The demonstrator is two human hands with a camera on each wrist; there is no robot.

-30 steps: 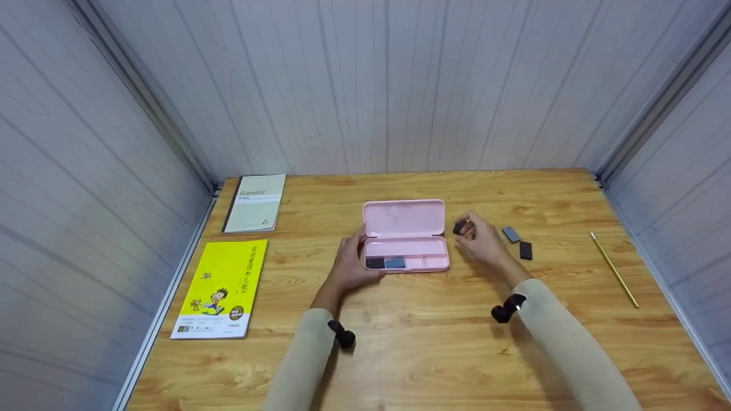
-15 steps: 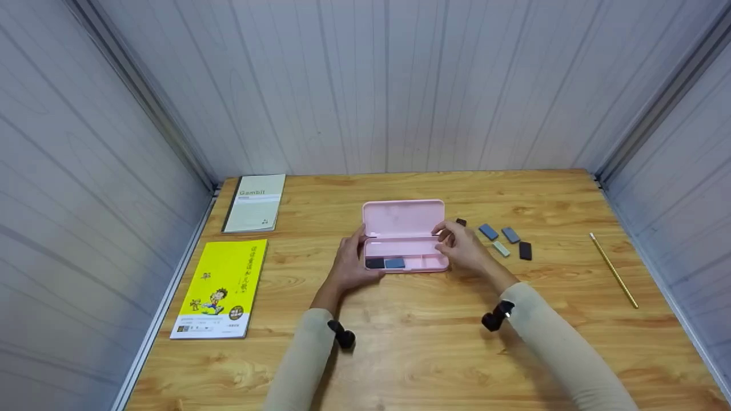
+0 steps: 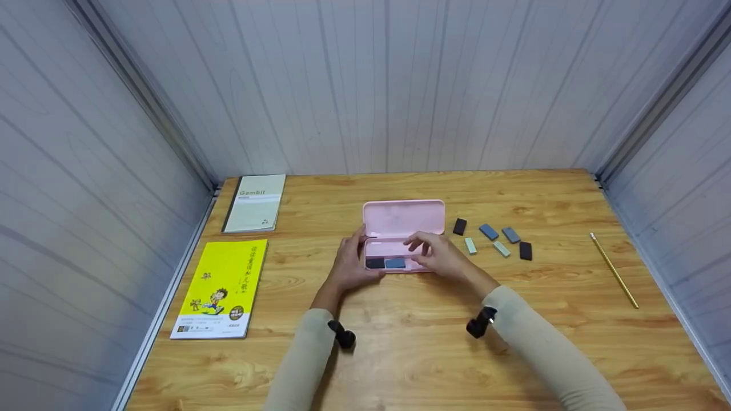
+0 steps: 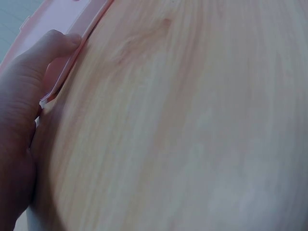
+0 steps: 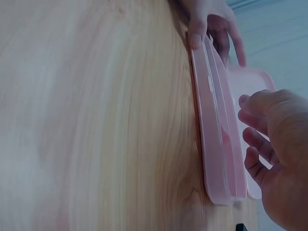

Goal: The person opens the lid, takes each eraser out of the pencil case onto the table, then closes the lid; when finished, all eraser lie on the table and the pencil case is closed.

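A pink pencil case (image 3: 382, 248) stands with its lid (image 3: 403, 217) raised, in the middle of the table. My left hand (image 3: 349, 265) grips its left end, the thumb on the front edge, as the left wrist view also shows. In the front compartment lie a black eraser-like block (image 3: 375, 263) and a blue block (image 3: 394, 263). Over the right half of the case hovers my right hand (image 3: 440, 254), fingers loosely bent; in the right wrist view nothing shows between its fingers (image 5: 260, 103). That hand hides the case's front right compartments in the head view.
Several small blocks lie right of the case, among them a dark one (image 3: 460, 226), a blue one (image 3: 488, 231) and a pale green one (image 3: 470, 246). A gold pencil (image 3: 614, 270) is farther right. A notebook (image 3: 255, 204) and a yellow book (image 3: 223, 285) lie left.
My right hand has let go of a dark block, which now lies right of the case, and has moved left over the case. My left hand has kept its place.
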